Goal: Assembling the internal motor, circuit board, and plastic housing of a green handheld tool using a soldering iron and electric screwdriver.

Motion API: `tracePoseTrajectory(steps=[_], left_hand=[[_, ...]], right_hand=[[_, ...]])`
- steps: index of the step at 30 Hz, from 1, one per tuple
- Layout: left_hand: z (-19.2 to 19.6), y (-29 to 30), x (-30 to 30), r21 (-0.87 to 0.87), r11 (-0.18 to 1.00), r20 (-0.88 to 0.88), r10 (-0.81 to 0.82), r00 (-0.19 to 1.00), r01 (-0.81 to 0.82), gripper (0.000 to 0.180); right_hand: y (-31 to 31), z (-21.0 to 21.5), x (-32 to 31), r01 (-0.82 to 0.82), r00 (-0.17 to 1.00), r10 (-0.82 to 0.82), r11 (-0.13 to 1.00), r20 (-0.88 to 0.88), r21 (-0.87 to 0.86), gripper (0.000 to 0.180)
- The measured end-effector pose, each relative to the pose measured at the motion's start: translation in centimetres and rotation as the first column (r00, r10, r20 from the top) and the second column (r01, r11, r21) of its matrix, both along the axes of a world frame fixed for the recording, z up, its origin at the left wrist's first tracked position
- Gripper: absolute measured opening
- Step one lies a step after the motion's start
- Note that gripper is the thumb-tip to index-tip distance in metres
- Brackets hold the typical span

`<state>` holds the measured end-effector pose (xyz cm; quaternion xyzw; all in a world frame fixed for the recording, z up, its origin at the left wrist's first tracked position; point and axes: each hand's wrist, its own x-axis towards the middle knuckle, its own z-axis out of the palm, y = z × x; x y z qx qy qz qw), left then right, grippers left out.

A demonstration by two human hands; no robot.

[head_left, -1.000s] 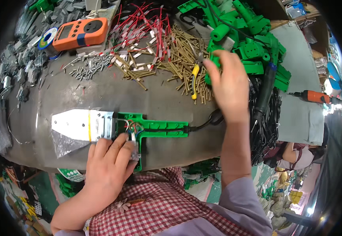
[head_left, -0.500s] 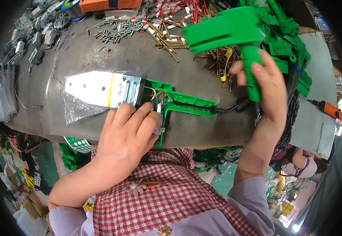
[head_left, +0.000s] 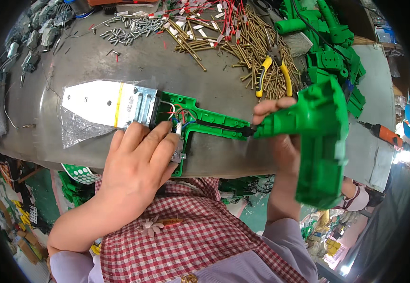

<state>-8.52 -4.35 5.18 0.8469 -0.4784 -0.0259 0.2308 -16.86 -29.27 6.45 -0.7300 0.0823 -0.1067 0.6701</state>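
You had the cover gripped in your right hand, left hand flat on the shell, open, so those loose wires could've easily got pinched.

At frame centre the open housing half is bright green, with red, white and blue wires inside and a black cord along its handle. The metal plate to its left is silvery white with one yellow stripe, partly wrapped in clear, glinting film. At right, the housing cover is the same bright green. The workbench is dull grey. Across the top lie brass-coloured screws, silver-grey screws and red wires. The pliers have yellow handles. Green plastic parts fill the upper right. The apron at the bottom is red-and-white checked; the sleeves are pale lilac.
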Motion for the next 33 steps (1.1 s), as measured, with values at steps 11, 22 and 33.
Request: tracePoseTrajectory(steps=[11,22,33], left_hand=[[-0.1,-0.1,-0.2,0.024,1.0,0.019,0.018,1.0,-0.019,0.041],[-1.6,1.1,-1.0,-0.132,0.986,0.106,0.119,0.987,-0.104,0.06],[-3.4,2.2,-1.3,-0.33,0.922,-0.262,0.117,0.958,-0.203,0.082]], right_hand=[[0.7,-3.7,-1.3,-0.166,0.981,0.16,0.985,0.108,0.05,0.044],[2.4,-3.5,0.0,-0.148,0.987,0.1,0.871,-0.126,-0.469,0.051],[5.0,-3.2,1.8,-0.104,0.994,0.031,0.579,-0.105,-0.808,0.049]])
